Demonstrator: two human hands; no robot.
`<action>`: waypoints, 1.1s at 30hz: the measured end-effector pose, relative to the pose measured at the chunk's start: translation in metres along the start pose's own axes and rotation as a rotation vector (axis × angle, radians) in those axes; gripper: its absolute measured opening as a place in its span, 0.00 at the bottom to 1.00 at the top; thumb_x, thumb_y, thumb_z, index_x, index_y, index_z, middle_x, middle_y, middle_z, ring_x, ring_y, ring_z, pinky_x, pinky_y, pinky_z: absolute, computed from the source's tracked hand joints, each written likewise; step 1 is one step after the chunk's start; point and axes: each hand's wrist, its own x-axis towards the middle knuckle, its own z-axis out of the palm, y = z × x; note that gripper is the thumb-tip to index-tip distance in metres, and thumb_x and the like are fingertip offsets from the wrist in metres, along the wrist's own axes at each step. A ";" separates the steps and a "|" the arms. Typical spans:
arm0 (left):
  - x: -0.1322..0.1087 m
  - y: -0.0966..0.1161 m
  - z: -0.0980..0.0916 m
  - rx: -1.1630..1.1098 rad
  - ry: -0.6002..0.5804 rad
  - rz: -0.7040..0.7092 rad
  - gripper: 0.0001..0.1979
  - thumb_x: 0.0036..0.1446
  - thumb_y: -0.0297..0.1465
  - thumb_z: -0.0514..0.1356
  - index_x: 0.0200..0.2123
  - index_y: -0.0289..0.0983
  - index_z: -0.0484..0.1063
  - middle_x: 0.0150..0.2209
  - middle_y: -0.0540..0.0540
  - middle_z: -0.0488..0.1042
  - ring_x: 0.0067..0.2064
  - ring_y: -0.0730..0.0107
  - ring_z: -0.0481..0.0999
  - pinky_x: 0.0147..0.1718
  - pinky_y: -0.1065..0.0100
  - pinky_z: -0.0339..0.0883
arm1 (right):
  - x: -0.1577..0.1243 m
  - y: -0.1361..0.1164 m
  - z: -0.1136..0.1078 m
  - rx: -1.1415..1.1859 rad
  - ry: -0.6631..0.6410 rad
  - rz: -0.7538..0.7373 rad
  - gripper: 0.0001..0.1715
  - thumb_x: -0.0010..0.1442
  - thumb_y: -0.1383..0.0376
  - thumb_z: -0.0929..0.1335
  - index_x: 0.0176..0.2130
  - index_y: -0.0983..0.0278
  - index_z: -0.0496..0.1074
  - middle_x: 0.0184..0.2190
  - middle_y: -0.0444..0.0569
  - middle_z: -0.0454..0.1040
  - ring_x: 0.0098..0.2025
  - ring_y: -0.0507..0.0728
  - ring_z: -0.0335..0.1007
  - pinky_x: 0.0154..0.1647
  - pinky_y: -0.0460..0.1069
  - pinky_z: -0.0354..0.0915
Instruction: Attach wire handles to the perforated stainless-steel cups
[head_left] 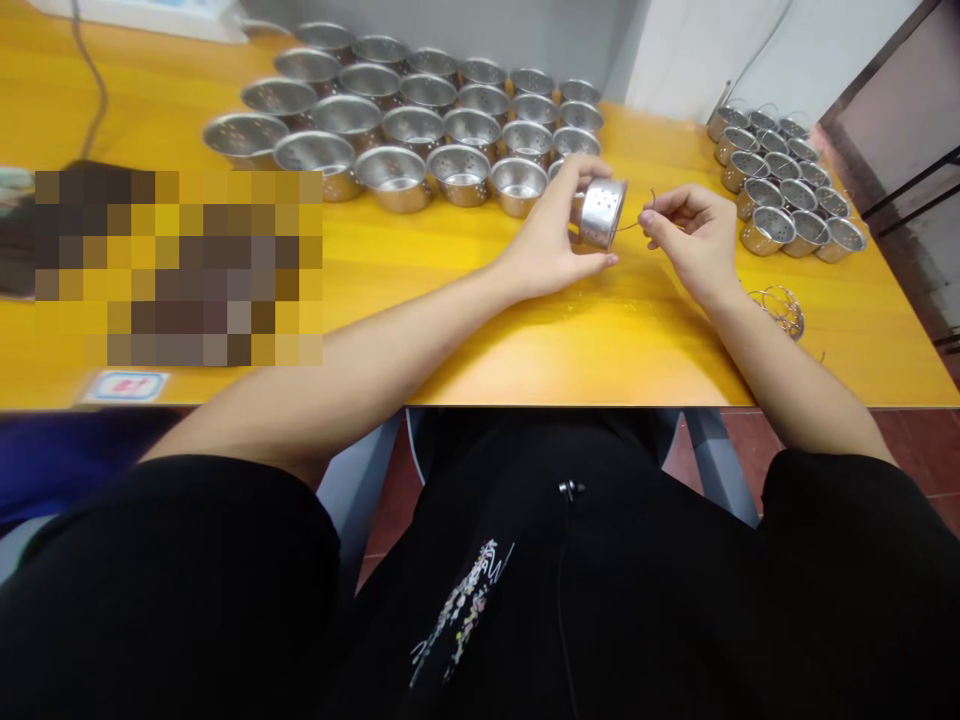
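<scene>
- Where the yellow table (450,340) runs out at far left, a dark cable (94,80) crosses it; below that sits a pixelated patch, contents can't be read, with a small red-and-white label (126,385) at the near edge.
- Far centre-left: block of empty perforated steel cups (409,125) standing upright in rows, rims up, packed touching or nearly so.
- Left hand (551,240), centre: fingers clamped on one perforated cup (602,212), thumb below, other fingers over the top. Cup is tipped on its side, holed base facing the camera, lifted off the table just in front of the near row of the big block.
- Thin wire (636,222) runs from the cup's right side to the right hand.
- Right hand (694,235), just right of the cup: fingers curled together, thumb and forefinger pinched on the wire end.
- Near right, beside the right forearm: small tangle of wire handles (780,308) lying on the table.
- Far right: second, smaller cluster of cups with wire handles fitted (787,185), upright, tightly grouped, well apart from the big block.
</scene>
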 end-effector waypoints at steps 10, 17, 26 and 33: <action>0.001 0.005 0.000 0.000 0.008 0.007 0.50 0.51 0.38 0.85 0.76 0.56 0.73 0.77 0.37 0.80 0.69 0.36 0.83 0.58 0.39 0.88 | 0.002 -0.010 0.000 -0.050 0.067 -0.028 0.47 0.64 0.15 0.83 0.40 0.52 0.84 0.40 0.51 0.91 0.39 0.64 0.90 0.37 0.61 0.90; -0.001 0.006 -0.001 0.021 -0.008 -0.007 0.51 0.53 0.38 0.84 0.77 0.57 0.71 0.77 0.36 0.79 0.67 0.38 0.83 0.59 0.40 0.87 | 0.001 -0.022 0.000 -0.118 0.085 -0.070 0.47 0.67 0.15 0.81 0.39 0.53 0.84 0.39 0.52 0.90 0.43 0.67 0.93 0.43 0.64 0.91; -0.003 0.018 0.000 0.017 0.000 -0.020 0.49 0.54 0.39 0.84 0.75 0.54 0.72 0.74 0.36 0.79 0.62 0.43 0.82 0.54 0.46 0.85 | -0.003 -0.039 -0.004 -0.226 0.030 -0.113 0.42 0.73 0.18 0.78 0.39 0.50 0.87 0.40 0.53 0.92 0.43 0.68 0.92 0.46 0.66 0.89; -0.005 0.024 0.000 0.009 -0.030 -0.030 0.49 0.53 0.43 0.87 0.74 0.53 0.72 0.73 0.35 0.80 0.61 0.44 0.84 0.57 0.46 0.87 | -0.010 -0.053 0.000 -0.186 -0.030 -0.090 0.36 0.70 0.23 0.82 0.39 0.48 0.89 0.39 0.50 0.92 0.39 0.68 0.89 0.44 0.68 0.89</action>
